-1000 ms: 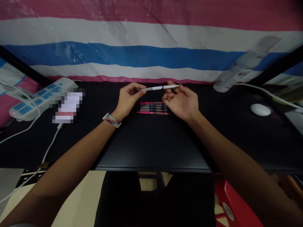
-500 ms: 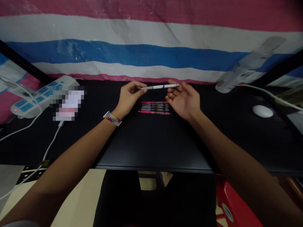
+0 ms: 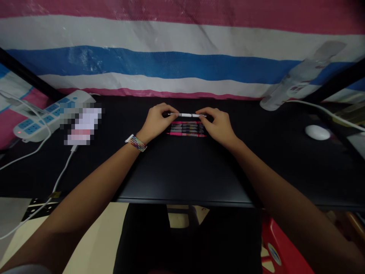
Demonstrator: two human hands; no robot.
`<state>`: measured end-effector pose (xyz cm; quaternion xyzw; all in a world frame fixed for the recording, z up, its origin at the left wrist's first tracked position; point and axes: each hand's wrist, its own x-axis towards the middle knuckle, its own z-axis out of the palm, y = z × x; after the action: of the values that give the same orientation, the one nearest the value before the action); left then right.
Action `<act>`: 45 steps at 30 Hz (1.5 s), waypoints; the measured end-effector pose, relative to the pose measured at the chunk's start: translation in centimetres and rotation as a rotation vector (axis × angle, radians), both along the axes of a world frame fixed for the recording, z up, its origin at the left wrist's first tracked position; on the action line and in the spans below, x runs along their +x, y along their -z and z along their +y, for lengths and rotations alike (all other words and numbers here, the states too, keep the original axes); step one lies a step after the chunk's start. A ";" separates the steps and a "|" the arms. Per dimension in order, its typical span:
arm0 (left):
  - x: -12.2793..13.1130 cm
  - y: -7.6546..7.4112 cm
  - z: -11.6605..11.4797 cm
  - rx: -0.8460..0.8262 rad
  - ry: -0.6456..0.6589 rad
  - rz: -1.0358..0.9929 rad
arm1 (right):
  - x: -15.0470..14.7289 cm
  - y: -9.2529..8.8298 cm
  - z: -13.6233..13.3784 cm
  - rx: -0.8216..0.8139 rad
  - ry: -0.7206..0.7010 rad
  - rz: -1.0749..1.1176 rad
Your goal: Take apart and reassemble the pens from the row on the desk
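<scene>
A white pen point(image 3: 186, 115) lies crosswise between my two hands, just beyond a row of several pens. My left hand point(image 3: 158, 121) pinches its left end between thumb and fingers. At the right end, the thumb and fingers of my right hand point(image 3: 217, 125) are closed on the same pen. The row has a pink pen point(image 3: 185, 134) nearest me, dark and grey pens point(image 3: 186, 128) in the middle, and another pink one at the far side. All rest on the black table point(image 3: 185, 171).
At the left are a white power strip point(image 3: 54, 114), a blurred-out phone point(image 3: 84, 125) and white cables. A clear bottle point(image 3: 299, 78) and white mouse point(image 3: 317, 132) are on the right. Striped sheeting point(image 3: 176, 64) hangs behind; a red stool point(image 3: 282, 243) stands below.
The white pen has come down towards the row and is now level. My right hand has turned over and closed on its right end; my left hand has lowered slightly with it.
</scene>
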<state>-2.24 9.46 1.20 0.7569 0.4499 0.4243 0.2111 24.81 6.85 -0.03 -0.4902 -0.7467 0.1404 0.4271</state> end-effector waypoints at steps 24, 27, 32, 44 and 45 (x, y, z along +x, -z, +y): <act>0.3 -0.3 -0.6 -0.001 -0.030 0.188 | -0.4 -0.2 -0.5 0.004 -0.007 -0.112; 0.7 0.2 -0.5 -0.026 -0.042 0.038 | -0.5 0.2 -0.2 -0.012 0.063 0.023; 2.1 1.0 -0.6 -0.119 -0.062 -0.235 | -1.3 1.3 0.5 -0.105 0.124 0.267; 4.0 0.3 -1.7 -0.214 -0.040 -0.362 | -3.2 0.7 -0.3 -0.184 0.081 0.397; 3.9 0.4 -1.7 -0.211 -0.038 -0.360 | -3.1 0.7 -0.3 -0.183 0.065 0.380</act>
<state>1.70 7.76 0.85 0.6338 0.4611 0.5072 0.3583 21.68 6.55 -0.72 -0.5154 -0.6208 0.2836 0.5181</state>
